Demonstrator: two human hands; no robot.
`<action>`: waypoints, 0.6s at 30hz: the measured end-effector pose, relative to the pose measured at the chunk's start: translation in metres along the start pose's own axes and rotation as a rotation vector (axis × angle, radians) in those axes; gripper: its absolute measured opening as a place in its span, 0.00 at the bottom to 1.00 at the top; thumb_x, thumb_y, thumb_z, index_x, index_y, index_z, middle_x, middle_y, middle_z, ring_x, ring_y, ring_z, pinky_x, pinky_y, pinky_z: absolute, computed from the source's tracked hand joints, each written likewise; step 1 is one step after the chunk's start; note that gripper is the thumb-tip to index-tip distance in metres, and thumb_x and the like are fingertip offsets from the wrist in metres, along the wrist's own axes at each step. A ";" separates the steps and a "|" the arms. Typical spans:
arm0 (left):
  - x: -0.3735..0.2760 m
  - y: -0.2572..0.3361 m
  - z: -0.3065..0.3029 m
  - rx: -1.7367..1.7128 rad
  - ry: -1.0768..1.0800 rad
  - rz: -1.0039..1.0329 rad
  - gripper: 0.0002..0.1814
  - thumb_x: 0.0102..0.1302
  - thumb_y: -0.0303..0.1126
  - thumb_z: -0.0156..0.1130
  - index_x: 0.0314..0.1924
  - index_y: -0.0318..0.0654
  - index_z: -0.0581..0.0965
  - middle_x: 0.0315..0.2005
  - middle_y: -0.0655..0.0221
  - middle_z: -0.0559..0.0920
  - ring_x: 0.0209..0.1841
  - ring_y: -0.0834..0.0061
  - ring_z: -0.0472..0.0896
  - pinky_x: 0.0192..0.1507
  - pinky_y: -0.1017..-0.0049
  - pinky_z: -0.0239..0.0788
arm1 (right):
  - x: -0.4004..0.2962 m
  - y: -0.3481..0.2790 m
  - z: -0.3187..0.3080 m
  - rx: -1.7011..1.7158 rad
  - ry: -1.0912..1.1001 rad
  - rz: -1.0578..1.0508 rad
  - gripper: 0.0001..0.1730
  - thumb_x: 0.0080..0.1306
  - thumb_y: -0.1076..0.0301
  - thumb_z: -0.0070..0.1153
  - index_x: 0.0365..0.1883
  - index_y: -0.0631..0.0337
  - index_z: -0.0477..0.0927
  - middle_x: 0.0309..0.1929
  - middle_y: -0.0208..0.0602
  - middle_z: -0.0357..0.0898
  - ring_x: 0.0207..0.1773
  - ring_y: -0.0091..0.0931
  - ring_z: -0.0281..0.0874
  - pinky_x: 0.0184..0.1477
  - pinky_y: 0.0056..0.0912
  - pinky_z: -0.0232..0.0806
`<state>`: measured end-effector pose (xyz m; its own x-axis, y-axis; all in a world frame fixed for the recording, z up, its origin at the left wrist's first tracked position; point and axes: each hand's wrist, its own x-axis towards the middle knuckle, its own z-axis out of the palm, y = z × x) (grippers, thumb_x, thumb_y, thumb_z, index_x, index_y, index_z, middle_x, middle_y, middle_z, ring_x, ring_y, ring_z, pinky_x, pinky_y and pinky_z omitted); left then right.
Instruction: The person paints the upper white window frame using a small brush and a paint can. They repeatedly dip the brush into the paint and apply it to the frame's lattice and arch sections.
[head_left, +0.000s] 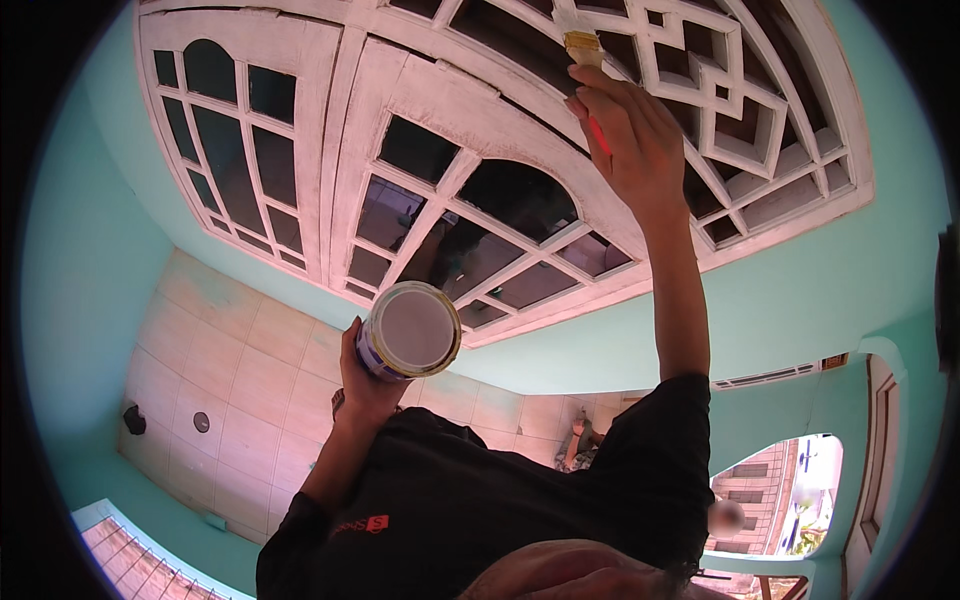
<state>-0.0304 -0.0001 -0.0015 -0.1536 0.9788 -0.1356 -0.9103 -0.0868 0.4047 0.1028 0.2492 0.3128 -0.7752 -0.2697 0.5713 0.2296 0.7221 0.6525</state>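
Note:
My right hand (634, 135), raised high, grips a paintbrush (583, 46) by its handle, part of which shows red. White paint coats the bristles, which are against the white wooden lattice (705, 75) above the windows. In my left hand (367, 390) is an open paint can (416, 330), held at chest height with pale paint inside and smears around its rim. Right behind the can stands a white wooden window frame (442, 191) with several dark glass panes, its paint patchy along the upper rail.
A second paned window (236, 142) adjoins on the left. Turquoise walls (600, 337) surround the tiled floor (247, 360), where a dark object (135, 420) and a round disc (201, 422) lie. Another person's arm (576, 442) shows low behind me. An arched opening (780, 495) is at lower right.

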 end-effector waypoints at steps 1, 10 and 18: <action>-0.001 -0.002 -0.005 0.163 -0.007 0.074 0.35 0.74 0.53 0.58 0.73 0.42 0.63 0.66 0.59 0.73 0.69 0.62 0.74 0.70 0.56 0.69 | 0.001 0.003 0.001 -0.004 0.016 -0.003 0.17 0.63 0.73 0.71 0.45 0.57 0.75 0.51 0.32 0.87 0.45 0.34 0.88 0.42 0.34 0.80; -0.002 -0.006 -0.014 0.297 -0.127 0.195 0.30 0.77 0.38 0.58 0.73 0.45 0.59 0.67 0.60 0.71 0.69 0.63 0.73 0.68 0.56 0.72 | -0.018 -0.003 0.012 0.023 0.062 0.078 0.16 0.65 0.73 0.70 0.47 0.57 0.76 0.50 0.30 0.88 0.45 0.33 0.88 0.44 0.32 0.81; -0.008 -0.001 -0.004 0.005 -0.177 0.019 0.28 0.80 0.54 0.44 0.72 0.49 0.66 0.68 0.63 0.71 0.72 0.62 0.70 0.69 0.49 0.69 | 0.006 0.016 0.021 0.236 0.283 0.249 0.08 0.76 0.73 0.59 0.51 0.61 0.77 0.44 0.37 0.88 0.40 0.26 0.87 0.40 0.26 0.76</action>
<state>-0.0297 -0.0091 -0.0046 -0.1002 0.9944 0.0332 -0.9057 -0.1050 0.4106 0.0897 0.2729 0.3161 -0.5144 -0.2093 0.8316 0.2229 0.9038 0.3654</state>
